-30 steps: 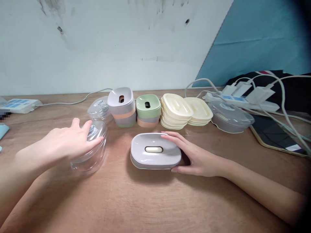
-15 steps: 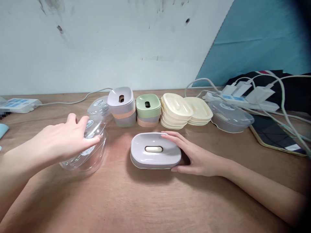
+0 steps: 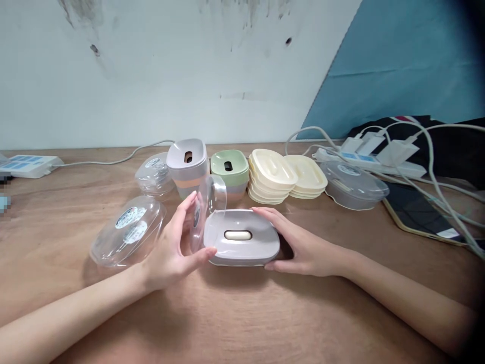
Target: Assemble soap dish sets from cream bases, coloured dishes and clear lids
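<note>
The left hand (image 3: 168,250) is pinching a clear lid (image 3: 216,194) between thumb and fingers, holding it on edge against the left end of the grey dish (image 3: 242,237), just past the fingertips. The right hand (image 3: 303,247) is clasping the dish's right end, fingers over the top and thumb at the rim. Just left of the left hand, more lids (image 3: 127,235) are lying on the table (image 3: 242,313).
</note>
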{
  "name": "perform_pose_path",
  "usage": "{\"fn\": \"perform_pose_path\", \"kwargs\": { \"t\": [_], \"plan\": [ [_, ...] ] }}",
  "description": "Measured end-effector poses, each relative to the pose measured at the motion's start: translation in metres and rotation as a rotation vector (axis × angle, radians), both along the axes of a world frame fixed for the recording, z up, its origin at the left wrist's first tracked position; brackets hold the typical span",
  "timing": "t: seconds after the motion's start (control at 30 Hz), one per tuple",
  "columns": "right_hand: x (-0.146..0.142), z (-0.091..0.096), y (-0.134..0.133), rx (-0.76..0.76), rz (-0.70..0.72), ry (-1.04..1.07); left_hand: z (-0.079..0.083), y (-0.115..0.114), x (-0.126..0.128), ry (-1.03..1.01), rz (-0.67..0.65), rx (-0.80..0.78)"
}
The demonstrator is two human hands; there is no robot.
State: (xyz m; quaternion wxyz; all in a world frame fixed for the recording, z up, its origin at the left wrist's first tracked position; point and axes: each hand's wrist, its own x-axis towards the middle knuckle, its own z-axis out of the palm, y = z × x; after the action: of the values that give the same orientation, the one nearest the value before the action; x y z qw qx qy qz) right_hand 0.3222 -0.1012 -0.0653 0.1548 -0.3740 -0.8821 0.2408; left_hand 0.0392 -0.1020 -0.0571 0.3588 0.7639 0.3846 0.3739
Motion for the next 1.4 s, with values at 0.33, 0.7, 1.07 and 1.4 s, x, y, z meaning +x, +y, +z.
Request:
{"fn": "perform_pose_path", "kwargs": {
  "t": [0.33,0.7,1.07,1.4],
  "plan": [
    [-0.0011,0.0009,0.0008,0.007,0.019,-0.017,-0.0074,-0.0002,0.0017,-0.121,-0.012,-0.179],
    [-0.0001,-0.0019,-0.0004,-0.025,-0.040,0.011,-0.0075,0.0019,0.0022,0.076,-0.080,0.012],
    [0.0004,-0.0071,0.0010,0.029,-0.033,0.020,-0.0116,-0.0002,0.0065,0.356,-0.170,0.105],
    [0.0008,-0.0075,0.0010,-0.013,-0.069,0.026,-0.0066,0.0007,0.0099,0.344,-0.146,0.133]
  ]
}}
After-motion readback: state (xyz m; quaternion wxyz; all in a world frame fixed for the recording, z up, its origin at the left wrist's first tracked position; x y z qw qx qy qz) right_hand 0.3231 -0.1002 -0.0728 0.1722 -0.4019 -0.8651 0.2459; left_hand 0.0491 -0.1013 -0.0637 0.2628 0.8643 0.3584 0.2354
